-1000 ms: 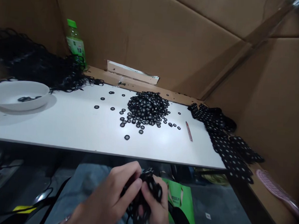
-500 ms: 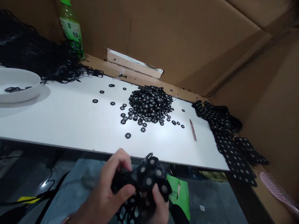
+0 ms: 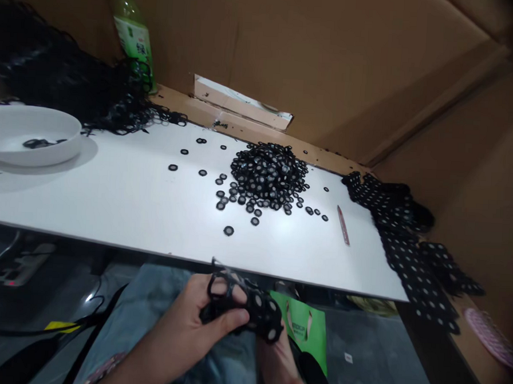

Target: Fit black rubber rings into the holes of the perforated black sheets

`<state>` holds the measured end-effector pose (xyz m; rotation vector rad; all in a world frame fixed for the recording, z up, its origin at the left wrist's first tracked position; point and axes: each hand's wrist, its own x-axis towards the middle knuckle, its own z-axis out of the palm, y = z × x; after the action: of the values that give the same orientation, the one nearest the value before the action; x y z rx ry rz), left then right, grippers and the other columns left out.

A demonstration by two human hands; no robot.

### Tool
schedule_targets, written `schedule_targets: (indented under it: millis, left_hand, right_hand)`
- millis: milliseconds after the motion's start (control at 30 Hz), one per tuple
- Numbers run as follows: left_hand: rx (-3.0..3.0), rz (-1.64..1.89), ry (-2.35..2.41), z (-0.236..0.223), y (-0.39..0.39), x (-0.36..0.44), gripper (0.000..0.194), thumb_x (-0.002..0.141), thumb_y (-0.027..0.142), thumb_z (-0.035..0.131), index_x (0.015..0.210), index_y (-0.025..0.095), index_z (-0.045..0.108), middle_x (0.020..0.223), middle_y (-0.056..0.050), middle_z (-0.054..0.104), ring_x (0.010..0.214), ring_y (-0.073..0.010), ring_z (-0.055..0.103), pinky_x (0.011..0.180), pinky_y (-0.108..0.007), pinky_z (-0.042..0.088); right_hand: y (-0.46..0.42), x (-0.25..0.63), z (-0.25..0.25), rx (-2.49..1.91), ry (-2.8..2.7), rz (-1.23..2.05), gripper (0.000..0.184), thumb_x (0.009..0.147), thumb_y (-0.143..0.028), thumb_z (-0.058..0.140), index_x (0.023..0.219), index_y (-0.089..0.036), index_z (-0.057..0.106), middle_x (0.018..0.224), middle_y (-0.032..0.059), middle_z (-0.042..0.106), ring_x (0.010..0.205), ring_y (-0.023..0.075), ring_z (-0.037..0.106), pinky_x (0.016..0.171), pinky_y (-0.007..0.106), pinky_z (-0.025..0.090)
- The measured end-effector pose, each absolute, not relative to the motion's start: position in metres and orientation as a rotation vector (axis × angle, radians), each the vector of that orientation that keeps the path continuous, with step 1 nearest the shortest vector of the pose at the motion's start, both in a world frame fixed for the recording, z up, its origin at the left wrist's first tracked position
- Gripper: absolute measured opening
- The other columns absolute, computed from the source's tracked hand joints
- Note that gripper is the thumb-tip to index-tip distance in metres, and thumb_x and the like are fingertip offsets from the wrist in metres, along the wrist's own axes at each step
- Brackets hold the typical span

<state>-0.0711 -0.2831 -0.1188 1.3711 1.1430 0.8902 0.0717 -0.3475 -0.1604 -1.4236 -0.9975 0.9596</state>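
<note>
Green bag [image 3: 311, 335] lettered possibly "MOGP", bottle label [image 3: 134, 39] with blurred Chinese character

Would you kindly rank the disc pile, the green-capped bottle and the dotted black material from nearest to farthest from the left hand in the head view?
From the left hand:
1. Dotted black material: in its grip.
2. Disc pile: ahead, slightly right.
3. Green-capped bottle: at the back left.

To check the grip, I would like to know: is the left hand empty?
No, the left hand holds the dotted black strip, with its thumb lying over it.
</note>
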Motion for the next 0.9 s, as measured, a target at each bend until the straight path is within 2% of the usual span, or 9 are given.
schedule_targets:
  millis: [100,233,367,433,500,600,733,900]
  left_hand:
    - [1.505,0.813,1.136,-0.11,-0.277,-0.073,0.017,0.071,0.036,0.065,0.082,0.024,0.068,0.086,-0.002,0.065,0.087,-0.0194,0.061,0.081,-0.028,0.05]
    - [1.49,0.871,1.216,-0.11,-0.274,-0.071,0.021,0.075,0.039,0.059,0.085,0.023,0.068,0.086,-0.003,0.067,0.084,-0.0205,0.061,0.077,-0.031,0.052]
    - [1.57,0.89,1.168,-0.113,-0.269,-0.067,0.019,0.08,0.038,0.055,0.087,0.022,0.063,0.084,-0.002,0.066,0.081,-0.02,0.061,0.071,-0.03,0.051]
    - [1.645,0.978,1.218,-0.114,-0.268,-0.065,0.021,0.079,0.036,0.057,0.095,0.023,0.057,0.091,-0.002,0.062,0.084,-0.019,0.058,0.073,-0.03,0.049]
    - [1.717,1.182,1.336,-0.114,-0.269,-0.064,0.033,0.074,0.035,0.064,0.099,0.022,0.048,0.095,-0.003,0.055,0.084,-0.0185,0.054,0.073,-0.03,0.045]
    - [1.898,1.393,1.289,-0.111,-0.274,-0.062,0.033,0.069,0.033,0.069,0.08,0.022,0.04,0.076,0.002,0.044,0.069,-0.0149,0.045,0.064,-0.027,0.039]
    - [2.128,1.061,0.946,-0.105,-0.278,-0.058,0.031,0.078,0.028,0.059,0.064,0.02,0.033,0.059,0.006,0.036,0.053,-0.0096,0.038,0.05,-0.022,0.031]
    - [2.041,0.86,0.906,-0.104,-0.28,-0.054,0.023,0.087,0.022,0.04,0.065,0.019,0.039,0.058,0.004,0.044,0.053,-0.0096,0.045,0.052,-0.02,0.037]
  right_hand:
    - [-0.339,0.076,-0.144,-1.417,-0.947,1.011,0.051,0.068,-0.063,0.056,0.094,-0.022,0.068,0.096,0.0074,0.068,0.091,0.0264,0.062,0.08,0.038,0.049]
    - [-0.331,0.078,-0.133,-1.482,-0.831,0.99,0.03,0.062,-0.042,0.074,0.083,-0.021,0.069,0.086,0.004,0.068,0.082,0.0207,0.061,0.077,0.033,0.049]
    - [-0.329,0.079,-0.133,-1.367,-0.756,1.078,0.021,0.065,-0.034,0.073,0.079,-0.02,0.067,0.077,0.002,0.068,0.072,0.0174,0.062,0.068,0.03,0.05]
    - [-0.329,0.076,-0.133,-1.337,-0.665,1.066,0.021,0.066,-0.034,0.072,0.079,-0.019,0.065,0.074,0.0012,0.067,0.069,0.016,0.061,0.065,0.028,0.05]
    - [-0.329,0.07,-0.133,-1.356,-0.561,1.002,0.023,0.066,-0.036,0.071,0.078,-0.018,0.063,0.072,0.0005,0.066,0.069,0.0153,0.06,0.066,0.027,0.049]
    - [-0.331,0.06,-0.132,-1.393,-0.453,0.952,0.026,0.067,-0.039,0.07,0.079,-0.018,0.06,0.071,0.0,0.064,0.068,0.0144,0.059,0.065,0.026,0.048]
    - [-0.336,0.051,-0.132,-1.364,-0.417,0.958,0.028,0.066,-0.04,0.071,0.081,-0.018,0.061,0.075,0.0021,0.066,0.073,0.0166,0.06,0.068,0.028,0.049]
    - [-0.338,0.046,-0.127,-1.263,-0.412,0.994,0.028,0.068,-0.037,0.07,0.09,-0.022,0.062,0.086,0.0028,0.069,0.082,0.0172,0.063,0.073,0.029,0.05]
